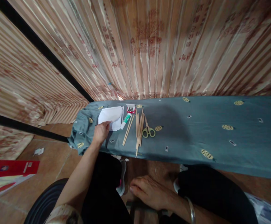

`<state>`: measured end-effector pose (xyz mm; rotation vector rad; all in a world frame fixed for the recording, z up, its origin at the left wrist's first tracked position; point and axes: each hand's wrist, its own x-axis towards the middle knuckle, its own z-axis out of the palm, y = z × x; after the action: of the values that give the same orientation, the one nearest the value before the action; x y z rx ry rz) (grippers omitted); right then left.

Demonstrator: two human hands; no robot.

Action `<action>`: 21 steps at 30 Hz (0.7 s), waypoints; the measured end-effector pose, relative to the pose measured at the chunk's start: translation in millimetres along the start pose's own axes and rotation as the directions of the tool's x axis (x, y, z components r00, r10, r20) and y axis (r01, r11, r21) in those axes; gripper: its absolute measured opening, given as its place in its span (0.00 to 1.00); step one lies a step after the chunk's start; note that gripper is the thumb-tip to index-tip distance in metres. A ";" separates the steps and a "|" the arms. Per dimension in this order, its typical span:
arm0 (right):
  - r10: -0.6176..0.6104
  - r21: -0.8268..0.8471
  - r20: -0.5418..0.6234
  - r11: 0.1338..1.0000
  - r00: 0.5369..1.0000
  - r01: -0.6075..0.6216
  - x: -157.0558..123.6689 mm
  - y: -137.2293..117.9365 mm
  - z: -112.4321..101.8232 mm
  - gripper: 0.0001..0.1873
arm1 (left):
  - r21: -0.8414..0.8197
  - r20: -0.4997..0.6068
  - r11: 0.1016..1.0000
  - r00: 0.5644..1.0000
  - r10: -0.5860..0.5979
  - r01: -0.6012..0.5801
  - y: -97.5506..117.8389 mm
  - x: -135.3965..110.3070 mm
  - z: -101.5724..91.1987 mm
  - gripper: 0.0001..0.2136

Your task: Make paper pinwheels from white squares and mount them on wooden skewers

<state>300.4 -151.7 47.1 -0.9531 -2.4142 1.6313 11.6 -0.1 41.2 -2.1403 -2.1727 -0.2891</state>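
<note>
At the left part of the cloth-covered table, my left hand (pixel 101 133) pinches the near edge of a sheet on a stack of white paper (pixel 110 115). Just right of the paper lies a green and white glue stick (pixel 126 121), beside a small red and white box (pixel 131 109) of shiny metal bits. Several thin wooden sticks (pixel 138 129) lie loosely together, with scissors (pixel 148 129) next to them. Below the table's front edge, my right hand (pixel 149 191) rests between my knees, fingers loosely stretched and holding nothing visible.
The grey-green patterned cloth (pixel 196 137) extends far to the right. A pleated curtain (pixel 149 46) hangs behind the table. Dark metal bars (pixel 44 53) cross at the left. A red carton (pixel 11 174) and a black round object (pixel 42 202) are on the floor.
</note>
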 end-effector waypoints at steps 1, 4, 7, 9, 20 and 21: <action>0.002 -0.002 -0.011 1.000 1.000 -0.002 1.4 -0.1 -1.4 0.16 | -0.002 -0.010 1.000 1.000 -0.011 0.011 -1.0 -1.0 -0.5 0.16; -0.007 -0.015 -0.055 1.000 0.998 0.006 5.8 2.9 -2.5 0.16 | -0.017 -0.027 0.999 0.999 -0.035 0.035 -4.6 -3.1 -3.1 0.15; -0.003 -0.027 -0.082 1.000 0.997 0.001 10.0 7.1 0.6 0.16 | -0.043 -0.034 0.998 0.998 -0.055 0.054 -7.5 -3.6 -5.5 0.14; 0.013 -0.025 -0.083 1.000 0.996 -0.015 12.7 8.4 3.3 0.15 | -0.066 -0.031 0.996 0.998 -0.061 0.059 -8.2 -3.4 -6.4 0.14; 0.017 -0.028 -0.099 0.999 0.995 -0.020 26.0 12.6 3.5 0.16 | -0.187 -0.032 0.978 0.994 -0.103 0.096 -11.7 -6.8 -9.9 0.10; 0.018 -0.034 -0.097 0.999 0.995 -0.022 26.7 12.4 2.6 0.16 | -0.202 -0.035 0.975 0.994 -0.102 0.093 -12.7 -7.8 -10.7 0.10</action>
<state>283.5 -136.7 28.0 -1.0393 -2.3844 1.5166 -1.6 -9.9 49.2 -2.1019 -2.3164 -0.5812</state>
